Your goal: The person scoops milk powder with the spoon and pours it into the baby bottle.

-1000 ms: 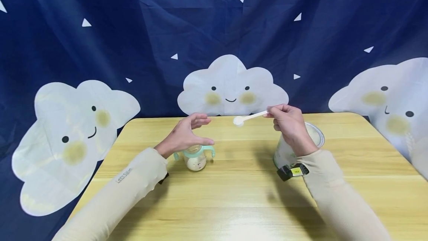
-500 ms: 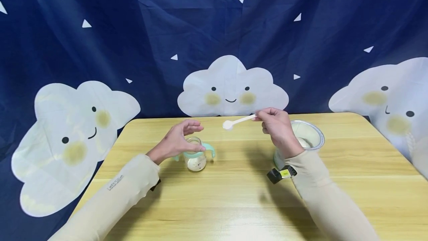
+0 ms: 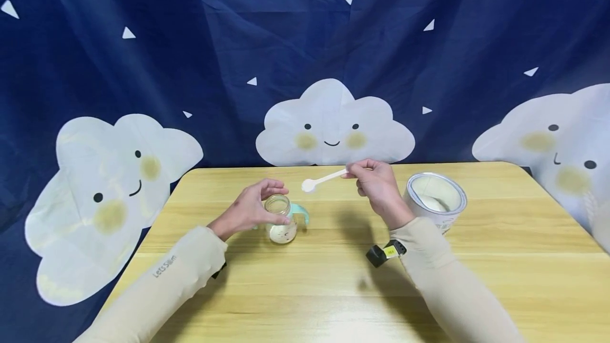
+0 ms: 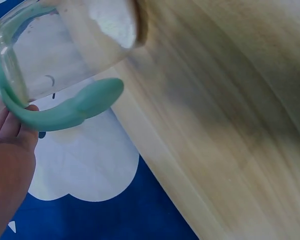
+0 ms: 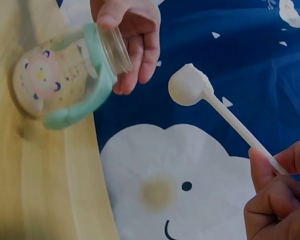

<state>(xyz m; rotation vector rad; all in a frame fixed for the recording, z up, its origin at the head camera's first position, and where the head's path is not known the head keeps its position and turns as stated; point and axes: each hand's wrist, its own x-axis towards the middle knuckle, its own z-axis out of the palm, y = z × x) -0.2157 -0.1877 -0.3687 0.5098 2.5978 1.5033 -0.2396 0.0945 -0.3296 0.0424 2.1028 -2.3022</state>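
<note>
My left hand (image 3: 248, 206) is around the neck of a clear baby bottle (image 3: 282, 234), thumb in front and fingers behind. The bottle stands upright and uncapped on the table, with mint-green side handles (image 5: 80, 110), a printed bear face and white powder at its bottom. In my right hand (image 3: 378, 188), thumb and fingers pinch the handle end of a white long-handled measuring scoop (image 3: 329, 177). White powder fills the bowl (image 5: 187, 86), which is held up just right of the bottle mouth (image 3: 278, 204).
An open can (image 3: 433, 216) with white powder inside stands at the right, partly behind my right forearm. Beneath everything is a wooden table (image 3: 305, 279), backed by a blue curtain (image 3: 305, 25) with cloud prints.
My right hand has carried the filled scoop left and lower, from beside the can towards the bottle. My left hand has lowered to the bottle's neck. More of the can shows.
</note>
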